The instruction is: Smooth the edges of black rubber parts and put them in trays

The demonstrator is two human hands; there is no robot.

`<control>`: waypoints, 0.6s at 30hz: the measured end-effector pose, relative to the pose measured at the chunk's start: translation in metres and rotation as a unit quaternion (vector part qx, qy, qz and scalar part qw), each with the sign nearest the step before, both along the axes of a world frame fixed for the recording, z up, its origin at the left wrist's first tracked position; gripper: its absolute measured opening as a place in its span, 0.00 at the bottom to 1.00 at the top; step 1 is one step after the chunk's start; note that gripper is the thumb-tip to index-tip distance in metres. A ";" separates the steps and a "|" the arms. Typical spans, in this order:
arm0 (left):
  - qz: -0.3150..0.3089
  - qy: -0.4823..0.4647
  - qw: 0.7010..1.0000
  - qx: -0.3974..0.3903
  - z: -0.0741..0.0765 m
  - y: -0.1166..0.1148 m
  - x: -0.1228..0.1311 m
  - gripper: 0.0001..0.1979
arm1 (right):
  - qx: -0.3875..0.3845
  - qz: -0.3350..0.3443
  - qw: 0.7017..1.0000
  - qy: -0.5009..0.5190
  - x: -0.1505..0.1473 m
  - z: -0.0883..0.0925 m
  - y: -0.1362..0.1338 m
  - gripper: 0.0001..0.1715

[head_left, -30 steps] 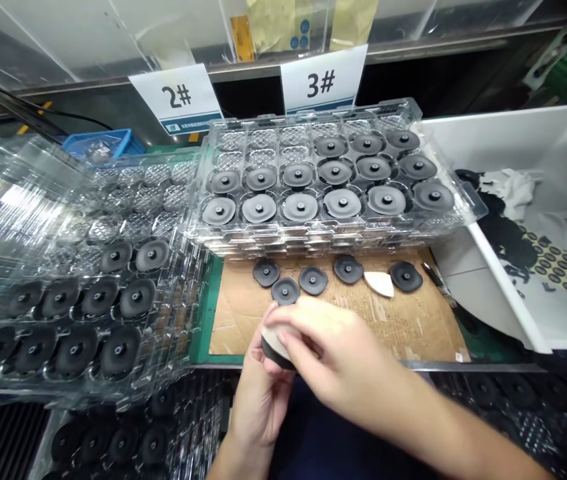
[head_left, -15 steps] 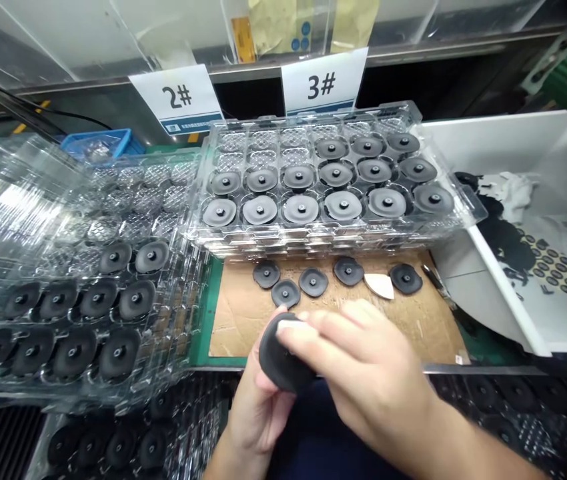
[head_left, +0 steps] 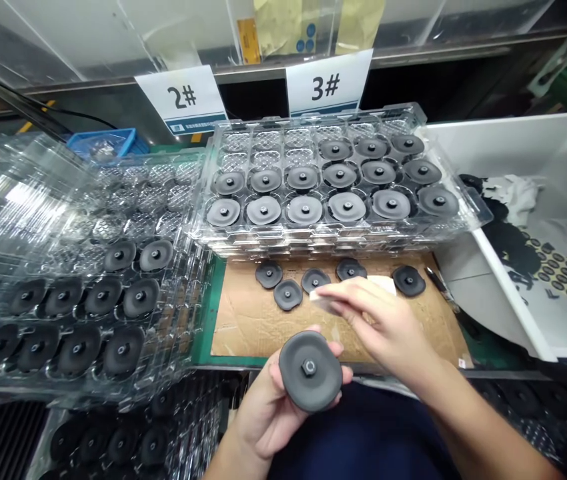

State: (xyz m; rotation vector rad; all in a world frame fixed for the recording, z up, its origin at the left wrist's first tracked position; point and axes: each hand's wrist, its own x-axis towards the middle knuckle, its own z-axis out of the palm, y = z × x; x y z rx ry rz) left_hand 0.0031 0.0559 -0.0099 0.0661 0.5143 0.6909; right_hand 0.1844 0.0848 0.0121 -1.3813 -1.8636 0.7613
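Note:
My left hand (head_left: 271, 417) is wrapped round the edge of a black rounded disc (head_left: 311, 383), its small central boss facing up. Above it and to the right, my right hand (head_left: 388, 323) pinches a small white piece (head_left: 321, 299), perhaps a pad or cloth, clear of the disc. On the cardboard sheet (head_left: 248, 330) lie several like discs, among them one at the left (head_left: 288, 295) and one at the right (head_left: 408, 281). A white wedge-shaped piece (head_left: 383, 283) lies partly hidden behind my right hand.
Behind the cardboard stands a stack of clear plastic trays (head_left: 283, 233) with discs in some pockets. More clear trays (head_left: 163, 320) stand at left. A white bin (head_left: 508, 293) at right holds black scraps and sticker sheets. A pen-like tool (head_left: 436, 282) lies beside it.
My right hand has lifted off the disc and moved up and away, with the white piece now showing in its fingers. My left hand has turned the disc face up and shifted slightly right.

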 end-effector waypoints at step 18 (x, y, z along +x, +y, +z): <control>0.015 0.104 0.992 0.076 0.009 0.000 0.002 0.31 | 0.135 0.071 0.988 -0.027 -0.012 0.035 -0.022 0.16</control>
